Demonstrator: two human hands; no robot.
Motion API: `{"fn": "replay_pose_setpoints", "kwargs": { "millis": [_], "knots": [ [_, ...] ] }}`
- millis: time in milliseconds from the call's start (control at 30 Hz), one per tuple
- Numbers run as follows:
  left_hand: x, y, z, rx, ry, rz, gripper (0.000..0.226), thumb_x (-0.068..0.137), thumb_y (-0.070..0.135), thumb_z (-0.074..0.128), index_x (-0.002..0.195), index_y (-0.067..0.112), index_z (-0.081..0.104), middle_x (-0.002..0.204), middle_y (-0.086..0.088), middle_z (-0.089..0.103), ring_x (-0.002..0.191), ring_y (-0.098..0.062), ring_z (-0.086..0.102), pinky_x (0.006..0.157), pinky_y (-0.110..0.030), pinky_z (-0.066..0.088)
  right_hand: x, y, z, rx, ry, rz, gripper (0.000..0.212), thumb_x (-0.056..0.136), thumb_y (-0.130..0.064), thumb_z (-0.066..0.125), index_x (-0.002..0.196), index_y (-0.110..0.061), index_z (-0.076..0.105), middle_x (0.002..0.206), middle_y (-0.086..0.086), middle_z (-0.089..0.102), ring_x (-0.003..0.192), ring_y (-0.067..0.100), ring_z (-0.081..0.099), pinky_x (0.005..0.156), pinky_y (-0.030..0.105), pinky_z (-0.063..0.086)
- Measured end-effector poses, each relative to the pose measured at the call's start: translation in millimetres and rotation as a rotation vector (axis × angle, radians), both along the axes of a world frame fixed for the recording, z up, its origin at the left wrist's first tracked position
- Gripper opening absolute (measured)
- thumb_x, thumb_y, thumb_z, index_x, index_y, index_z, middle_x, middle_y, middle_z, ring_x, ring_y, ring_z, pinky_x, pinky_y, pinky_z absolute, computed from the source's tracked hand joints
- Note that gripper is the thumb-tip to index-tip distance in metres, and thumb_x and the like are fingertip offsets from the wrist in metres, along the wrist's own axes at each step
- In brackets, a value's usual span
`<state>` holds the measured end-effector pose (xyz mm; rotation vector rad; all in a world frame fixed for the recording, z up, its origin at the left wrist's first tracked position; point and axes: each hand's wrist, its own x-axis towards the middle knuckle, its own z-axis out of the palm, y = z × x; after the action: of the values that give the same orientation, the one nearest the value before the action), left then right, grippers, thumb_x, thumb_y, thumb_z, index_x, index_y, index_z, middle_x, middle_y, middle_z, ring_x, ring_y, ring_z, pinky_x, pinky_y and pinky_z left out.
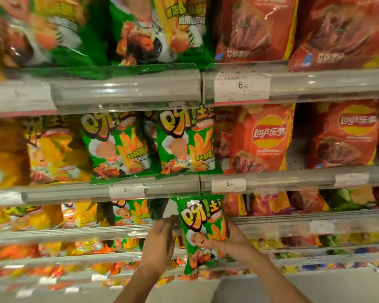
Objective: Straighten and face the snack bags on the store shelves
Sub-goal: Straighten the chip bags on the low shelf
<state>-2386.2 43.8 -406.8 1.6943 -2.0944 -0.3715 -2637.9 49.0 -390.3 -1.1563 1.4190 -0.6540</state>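
My right hand [230, 243] grips a green snack bag [200, 228] by its right edge, thumb across the front, and holds it upright in front of the third shelf. My left hand [159, 243] is raised just left of that bag with its fingers fairly straight, reaching toward a dark gap [162, 209] on the shelf. Whether it touches anything there is blurred. Two matching green bags [116, 145] [185, 141] stand facing front on the shelf above.
Red Lay's bags [265, 136] fill the right of the middle shelf, yellow bags [53, 154] the left. Clear price rails [127, 92] with white tags [241, 88] front each shelf. More green and red bags stand on the top shelf. Lower shelves hold several mixed bags.
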Motion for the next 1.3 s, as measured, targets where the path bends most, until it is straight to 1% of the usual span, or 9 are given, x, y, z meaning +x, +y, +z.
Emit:
{"fn": "replay_pose_setpoints", "kwargs": {
  "millis": [133,233,367,467,633,833,933,1067,1300],
  "knots": [
    [37.7,12.8,-4.1,-0.015,-0.112,0.073,0.047,0.090,0.010,0.055,0.137,0.011,0.055,0.136,-0.010,0.054,0.124,-0.028,0.051,0.106,-0.040,0.045,32.4,-24.6,2.3,-0.006,0.004,0.023,0.073,0.063,-0.035,0.097,0.125,-0.033,0.059,0.114,-0.014,0.076,0.109,0.007,0.070,0.102,0.037,0.054],
    [55.8,12.4,-7.1,0.040,-0.195,0.109,0.049,0.098,0.019,0.043,0.147,0.019,0.043,0.150,-0.003,0.041,0.139,-0.023,0.037,0.117,-0.037,0.033,53.7,-45.1,8.9,-0.026,0.054,0.007,0.067,0.062,-0.037,0.098,0.117,-0.034,0.060,0.112,-0.011,0.074,0.106,0.008,0.069,0.101,0.033,0.053],
    [66.8,7.7,-11.7,0.110,-0.321,0.096,0.062,0.100,0.029,0.039,0.157,0.023,0.016,0.161,0.000,0.020,0.148,-0.024,0.018,0.125,-0.039,0.014,75.1,-69.1,13.2,-0.059,0.057,-0.082,0.060,0.064,-0.032,0.097,0.111,-0.032,0.059,0.100,-0.016,0.074,0.091,-0.002,0.067,0.077,0.019,0.054],
    [67.4,7.1,-17.3,0.156,-0.395,0.103,0.071,0.100,0.037,0.041,0.159,0.021,0.004,0.165,-0.003,0.007,0.152,-0.026,0.005,0.124,-0.041,0.004,82.9,-81.7,15.1,-0.103,0.124,-0.142,0.046,0.067,-0.041,0.094,0.092,-0.034,0.056,0.085,-0.025,0.064,0.076,-0.012,0.055,0.054,0.003,0.040],
    [68.2,4.2,-22.3,0.192,-0.395,0.093,0.071,0.102,0.045,0.035,0.159,0.023,-0.001,0.166,-0.002,0.001,0.153,-0.026,-0.002,0.122,-0.041,-0.005,96.8,-91.3,0.4,-0.109,0.058,-0.226,0.047,0.071,-0.038,0.092,0.103,-0.033,0.057,0.103,-0.011,0.068,0.104,0.017,0.063,0.089,0.028,0.047],
    [72.5,2.0,-20.3,0.206,-0.362,0.057,0.074,0.100,0.046,0.041,0.158,0.023,0.002,0.165,0.000,0.003,0.153,-0.026,-0.001,0.123,-0.041,0.000,103.6,-96.6,-9.7,-0.078,0.095,-0.152,0.069,0.078,-0.036,0.087,0.135,-0.020,0.052,0.123,0.000,0.066,0.116,0.020,0.061,0.093,0.030,0.045],
    [70.7,1.2,-19.8,0.227,-0.368,0.054,0.076,0.100,0.047,0.042,0.158,0.022,0.000,0.166,0.000,0.000,0.153,-0.027,-0.003,0.124,-0.042,0.002,103.5,-99.4,-9.9,-0.062,0.178,-0.051,0.072,0.081,-0.043,0.083,0.139,-0.022,0.045,0.129,-0.001,0.063,0.110,0.016,0.056,0.096,0.031,0.044],
    [67.2,3.0,-18.3,0.232,-0.366,0.063,0.078,0.100,0.049,0.043,0.158,0.021,-0.001,0.166,0.001,0.000,0.153,-0.027,-0.002,0.124,-0.041,0.009,103.9,-97.8,-7.9,-0.049,0.282,0.015,0.087,0.085,-0.051,0.077,0.153,-0.022,0.030,0.145,0.001,0.054,0.135,0.025,0.049,0.112,0.041,0.041],
    [57.4,5.8,-17.9,0.204,-0.345,0.116,0.074,0.101,0.050,0.039,0.159,0.021,0.005,0.165,0.001,0.003,0.153,-0.027,0.001,0.125,-0.040,0.013,99.6,-78.5,-9.9,-0.112,0.511,0.086,0.101,0.088,-0.052,0.073,0.159,-0.009,0.016,0.162,0.013,0.034,0.147,0.033,0.038,0.117,0.045,0.038]
  ]
}}
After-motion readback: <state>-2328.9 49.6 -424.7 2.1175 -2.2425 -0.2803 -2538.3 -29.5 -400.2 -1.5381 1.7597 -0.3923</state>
